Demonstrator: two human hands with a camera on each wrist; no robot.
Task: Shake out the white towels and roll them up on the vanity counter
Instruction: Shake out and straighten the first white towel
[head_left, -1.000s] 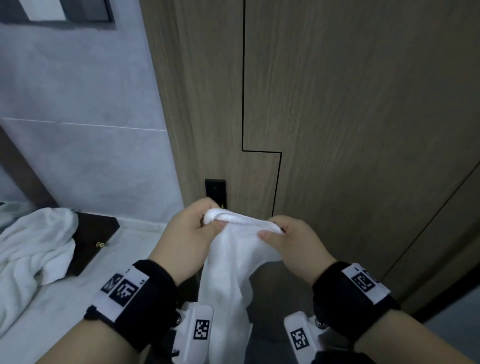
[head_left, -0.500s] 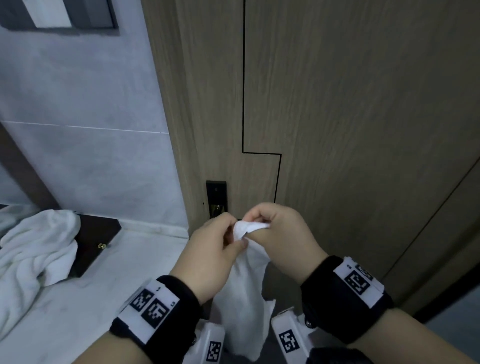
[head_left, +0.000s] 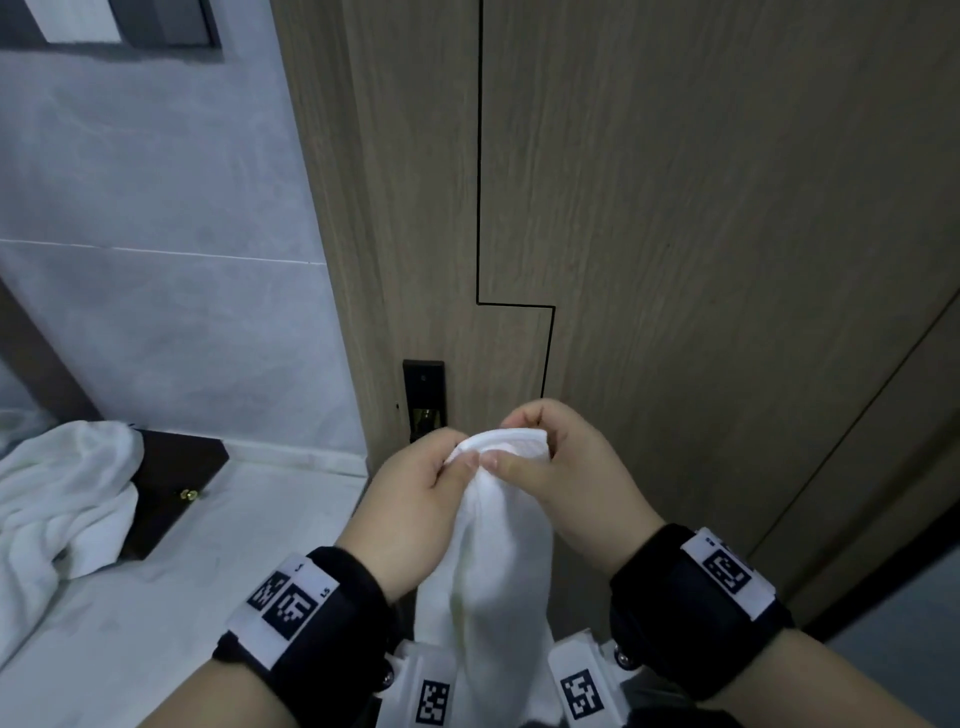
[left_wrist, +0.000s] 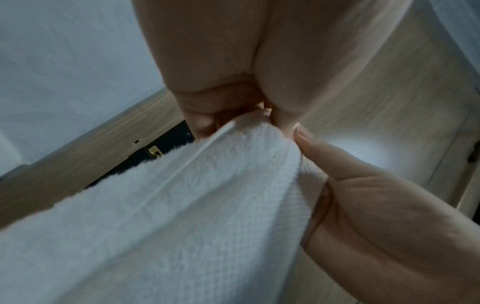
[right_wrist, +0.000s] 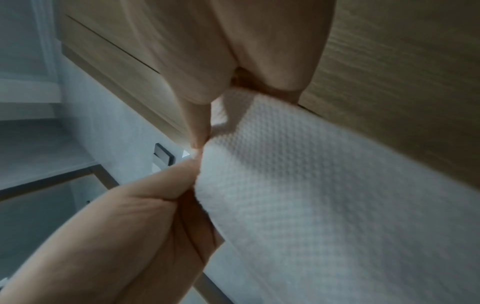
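Observation:
I hold a white towel (head_left: 498, 571) up in front of a wooden door. My left hand (head_left: 441, 467) and right hand (head_left: 545, 452) pinch its bunched top edge, nearly touching each other. The cloth hangs down between my wrists and out of the frame. The left wrist view shows the towel (left_wrist: 182, 205) with its hem running up to my fingers (left_wrist: 200, 121). In the right wrist view its waffle-textured side (right_wrist: 311, 185) is pinched at my right fingertips (right_wrist: 197, 139). A second white towel (head_left: 62, 493) lies crumpled on the white vanity counter (head_left: 208, 571) at the left.
The wooden door (head_left: 675, 208) stands close behind my hands, with a black lock plate (head_left: 423, 395) just beyond my left hand. A dark wooden box (head_left: 171, 488) sits on the counter, partly under the crumpled towel. A grey tiled wall (head_left: 156, 260) is at the left.
My hands were apart with the towel's edge stretched between them. They have come together, gathering the top edge into a bunch, and now sit slightly higher.

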